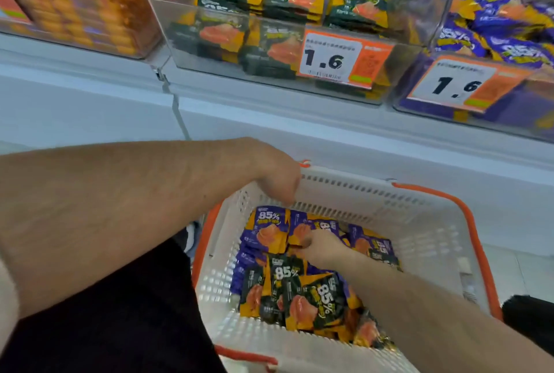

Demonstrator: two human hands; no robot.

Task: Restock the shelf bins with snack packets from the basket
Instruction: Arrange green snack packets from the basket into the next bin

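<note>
A person's right hand (322, 248) reaches down into a white perforated plastic basket (431, 240) with orange rim and handles, its fingers curled down onto the glossy foil snack packets; whether they actually have hold of one cannot be told, since the fingertips are hidden against the pile. The left hand (277, 176) curls over the basket's far rim, fingers bent around the slotted white edge. Just beyond the right hand's knuckles lie purple packets (268, 230) with yellow panels, printed "85%" in white; nearer the wrist lie dark green packets (311, 300) of the same flat, crimped shape and marking, with smaller print too blurred to read. Well above both hands, clear hard-plastic shelf bins sit on a white shelf: the middle bin (215, 70) holds stacked green packets, the right bin (419, 103), cut off by the frame edge, holds purple ones, and the left bin (75, 10) holds orange goods smeared by motion blur. An orange-and-white price tag (341, 58) on the middle bin reads "1.6", as does the second tag (463, 85).
</note>
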